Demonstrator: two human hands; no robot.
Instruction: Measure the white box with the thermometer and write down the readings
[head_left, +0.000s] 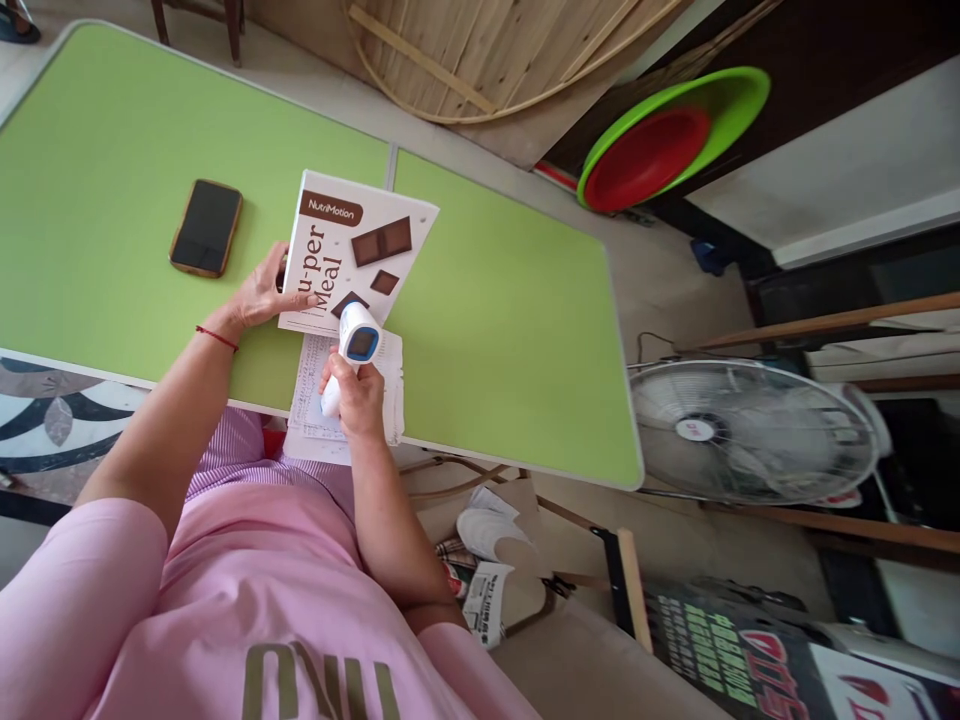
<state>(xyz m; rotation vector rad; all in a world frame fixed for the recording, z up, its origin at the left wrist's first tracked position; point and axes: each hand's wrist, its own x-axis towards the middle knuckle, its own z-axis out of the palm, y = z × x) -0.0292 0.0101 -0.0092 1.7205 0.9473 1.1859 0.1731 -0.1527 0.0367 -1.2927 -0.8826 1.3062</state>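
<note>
My left hand (266,290) grips the left side of a white box (405,215) with brown chocolate pictures and "NutriMotion" lettering, its thumb across the front. The box is tilted up over the green table. In my right hand (361,398) is a white infrared thermometer (352,318) with a blue-rimmed screen, my fingers wrapped round its handle. Its head overlaps the lower edge of the box from this view; whether they touch I cannot tell. Beneath the thermometer, handwritten paper sheets (391,375) lie at the table's near edge, partly hanging over it.
A phone (206,228) with a dark screen lies on the green folding table (510,330), left of the box. To the right stands a large fan (757,430). Green and red basins (720,95) lean beyond the table, near a round wooden board (480,50).
</note>
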